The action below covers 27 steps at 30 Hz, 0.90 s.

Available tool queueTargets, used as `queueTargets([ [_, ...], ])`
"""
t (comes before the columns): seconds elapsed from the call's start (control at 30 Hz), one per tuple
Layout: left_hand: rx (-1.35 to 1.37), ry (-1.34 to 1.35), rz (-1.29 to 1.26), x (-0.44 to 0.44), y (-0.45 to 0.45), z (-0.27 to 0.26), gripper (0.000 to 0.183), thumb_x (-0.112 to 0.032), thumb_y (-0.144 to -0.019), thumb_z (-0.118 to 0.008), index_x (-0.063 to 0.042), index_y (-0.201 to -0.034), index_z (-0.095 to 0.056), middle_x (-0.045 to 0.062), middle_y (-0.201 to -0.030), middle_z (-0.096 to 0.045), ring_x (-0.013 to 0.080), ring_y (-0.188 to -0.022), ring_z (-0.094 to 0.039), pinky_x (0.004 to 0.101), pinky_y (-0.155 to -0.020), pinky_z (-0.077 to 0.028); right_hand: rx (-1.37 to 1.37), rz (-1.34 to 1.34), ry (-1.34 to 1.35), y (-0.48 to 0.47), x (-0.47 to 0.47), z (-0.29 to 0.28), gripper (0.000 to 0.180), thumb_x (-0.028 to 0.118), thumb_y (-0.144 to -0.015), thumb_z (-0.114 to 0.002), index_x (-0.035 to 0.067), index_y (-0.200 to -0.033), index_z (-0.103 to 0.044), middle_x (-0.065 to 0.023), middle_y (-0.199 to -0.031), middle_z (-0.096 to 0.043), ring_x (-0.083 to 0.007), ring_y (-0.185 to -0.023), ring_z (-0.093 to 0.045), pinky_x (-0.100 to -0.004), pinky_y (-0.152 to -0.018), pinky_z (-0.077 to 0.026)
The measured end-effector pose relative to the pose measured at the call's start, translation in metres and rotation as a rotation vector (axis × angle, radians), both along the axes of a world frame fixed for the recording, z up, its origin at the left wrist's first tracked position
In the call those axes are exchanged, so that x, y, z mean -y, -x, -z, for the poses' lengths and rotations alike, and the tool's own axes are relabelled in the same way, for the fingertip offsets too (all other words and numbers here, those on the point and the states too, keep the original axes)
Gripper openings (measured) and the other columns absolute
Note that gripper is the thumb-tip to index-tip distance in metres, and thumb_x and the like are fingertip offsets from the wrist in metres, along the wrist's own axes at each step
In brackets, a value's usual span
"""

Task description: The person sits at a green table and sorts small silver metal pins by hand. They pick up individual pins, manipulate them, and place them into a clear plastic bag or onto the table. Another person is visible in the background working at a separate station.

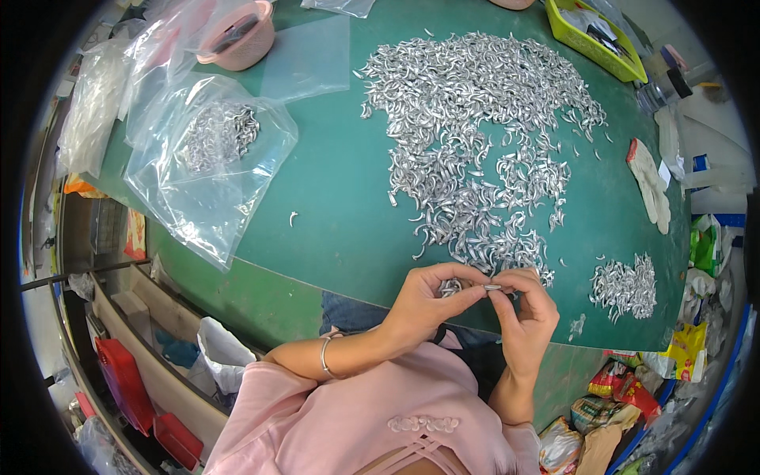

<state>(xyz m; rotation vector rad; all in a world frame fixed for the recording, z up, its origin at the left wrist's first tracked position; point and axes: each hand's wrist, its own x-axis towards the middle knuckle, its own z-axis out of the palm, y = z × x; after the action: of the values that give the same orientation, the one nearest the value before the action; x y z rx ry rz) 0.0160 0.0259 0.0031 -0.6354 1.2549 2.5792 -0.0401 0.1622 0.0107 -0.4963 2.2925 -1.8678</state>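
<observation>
At the front edge of the green tabletop (338, 219), my left hand (430, 294) and my right hand (525, 309) meet. Between their fingertips they pinch one small, silvery curved metal piece (491, 287). More such pieces (451, 287) show inside the curl of my left fingers; whether that hand holds them or they lie behind it, I cannot tell. Just beyond my hands spreads a large heap of the same curved metal pieces (475, 89). A smaller pile (624, 288) lies to the right of my right hand.
Left on the table, a clear plastic bag (237, 184) contains metal pieces. A pink basket (252, 44) stands behind it, beside a flat plastic sheet (314, 59). One loose piece (293, 218) lies alone. At right are a white glove (648, 184), a clear jar (651, 98) and a lime-green tray (594, 44).
</observation>
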Motion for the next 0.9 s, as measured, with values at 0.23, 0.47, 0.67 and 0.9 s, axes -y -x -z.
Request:
queueTargets([
  [0.23,-0.034,0.034,-0.018,-0.001,-0.002,0.003,0.017,-0.007,-0.083,-0.062,0.002,-0.098,-0.062,0.001,-0.090,-0.062,0.0027,-0.079,-0.053,0.0172,-0.069,-0.043,-0.023,-0.005,0.040,-0.002,-0.004,0.003,0.014,-0.011,-0.068,-0.064,-0.003,-0.080,-0.062,-0.0091,-0.078,-0.062,-0.0179,-0.072,-0.054,-0.0272,-0.066,-0.042],
  [0.47,-0.026,-0.060,-0.009,-0.001,-0.004,0.008,0.017,-0.008,-0.083,-0.062,0.000,-0.097,-0.062,0.001,-0.085,-0.061,0.0022,-0.068,-0.049,0.0169,-0.059,-0.040,0.049,-0.013,0.102,-0.003,-0.004,0.004,0.012,-0.011,-0.069,-0.062,-0.004,-0.079,-0.062,-0.0090,-0.078,-0.061,-0.0173,-0.074,-0.054,-0.0272,-0.068,-0.042],
  [0.67,-0.085,-0.510,0.020,0.005,-0.006,0.014,0.014,-0.010,-0.086,-0.057,0.000,-0.096,-0.056,0.006,-0.085,-0.057,0.0068,-0.065,-0.045,0.0201,-0.056,-0.037,0.150,0.004,0.058,0.008,-0.005,0.005,0.015,-0.006,-0.074,-0.059,-0.003,-0.088,-0.062,-0.0084,-0.085,-0.061,-0.0162,-0.078,-0.054,-0.0257,-0.070,-0.042],
  [0.9,-0.169,-0.517,0.054,0.016,-0.013,0.014,0.017,-0.015,-0.088,-0.051,-0.001,-0.097,-0.054,0.007,-0.084,-0.051,0.0111,-0.067,-0.041,0.0233,-0.055,-0.035,-0.451,-0.269,-0.509,0.039,0.043,-0.001,0.039,0.007,-0.070,-0.067,0.005,-0.109,-0.058,-0.0114,-0.113,-0.053,-0.0290,-0.105,-0.046,-0.0376,-0.088,-0.036],
])
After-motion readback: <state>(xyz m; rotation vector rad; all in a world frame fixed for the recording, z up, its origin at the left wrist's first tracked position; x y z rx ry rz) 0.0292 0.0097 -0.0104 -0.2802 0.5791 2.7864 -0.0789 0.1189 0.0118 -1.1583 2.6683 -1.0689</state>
